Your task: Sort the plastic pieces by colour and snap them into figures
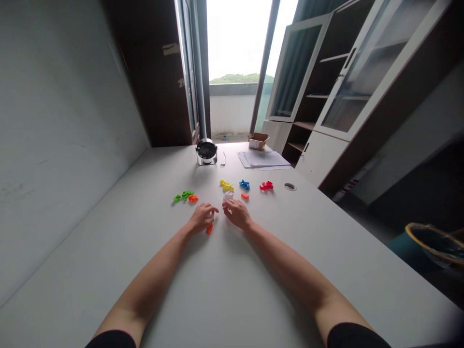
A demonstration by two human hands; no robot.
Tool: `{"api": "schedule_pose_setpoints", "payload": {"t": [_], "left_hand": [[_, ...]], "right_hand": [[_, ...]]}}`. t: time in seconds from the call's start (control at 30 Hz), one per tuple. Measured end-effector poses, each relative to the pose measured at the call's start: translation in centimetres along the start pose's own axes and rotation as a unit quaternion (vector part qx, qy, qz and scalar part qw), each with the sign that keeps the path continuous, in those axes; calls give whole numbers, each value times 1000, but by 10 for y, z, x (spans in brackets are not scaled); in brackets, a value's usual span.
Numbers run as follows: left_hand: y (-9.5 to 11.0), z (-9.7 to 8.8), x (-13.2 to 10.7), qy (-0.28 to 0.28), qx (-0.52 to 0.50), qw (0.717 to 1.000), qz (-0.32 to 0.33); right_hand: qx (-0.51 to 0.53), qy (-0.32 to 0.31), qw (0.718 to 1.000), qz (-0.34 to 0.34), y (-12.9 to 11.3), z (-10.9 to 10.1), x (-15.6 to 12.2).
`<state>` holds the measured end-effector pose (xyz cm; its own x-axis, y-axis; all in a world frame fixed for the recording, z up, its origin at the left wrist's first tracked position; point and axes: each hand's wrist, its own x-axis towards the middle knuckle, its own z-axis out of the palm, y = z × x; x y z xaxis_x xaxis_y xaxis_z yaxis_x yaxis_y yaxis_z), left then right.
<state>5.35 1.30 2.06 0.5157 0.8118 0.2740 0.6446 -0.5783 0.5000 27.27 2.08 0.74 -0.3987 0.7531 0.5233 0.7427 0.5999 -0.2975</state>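
Listing from your near edge outward, with the white piece (228, 195) as landmark: two black sleeves (357, 335), well short of it, then your two bare forearms (290, 261), reaching toward it over the white table (224, 295). One small orange strip (209, 229), left of the white piece and nearer to you, close beside your left hand (204, 217). That hand, also left of the landmark: fingers half curled and somewhat parted, forefinger extended toward the right; whether you pinch anything there cannot be told. Your right hand (236, 212), immediately on the near side of the white piece: fingers bent and partly spread, tips at or just beside it; a firm hold cannot be told. One orange cluster (193, 198), left of the landmark; one short orange block (245, 196), just to its right. Green pieces (187, 195), farther left, beside the orange cluster. Yellow pieces (226, 185), just beyond the white piece; blue pieces (244, 184), beyond and right; red pieces (266, 185), farther right; one round table grommet (290, 186), right again. Loose papers (263, 160), well beyond and right; one round black-and-silver device (206, 151), well beyond and left. One open cardboard box (257, 141), farthest beyond, to the right.
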Motion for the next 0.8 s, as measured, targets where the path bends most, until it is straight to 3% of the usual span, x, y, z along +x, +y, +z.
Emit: {"api": "schedule_pose_setpoints", "payload": {"t": [0.27,0.5,0.63,0.8], "left_hand": [[2,-6,0,-39,-19,999,12],[3,-30,-3,-156,-70,985,22],[7,-38,-5,-155,-84,983,42],[6,-30,-4,-130,-82,987,42]], "right_hand": [[16,39,999,20,5,1,-1],[22,48,998,25,5,-1,-1],[26,45,998,26,4,-1,-1],[27,46,998,22,3,-2,0]]}}
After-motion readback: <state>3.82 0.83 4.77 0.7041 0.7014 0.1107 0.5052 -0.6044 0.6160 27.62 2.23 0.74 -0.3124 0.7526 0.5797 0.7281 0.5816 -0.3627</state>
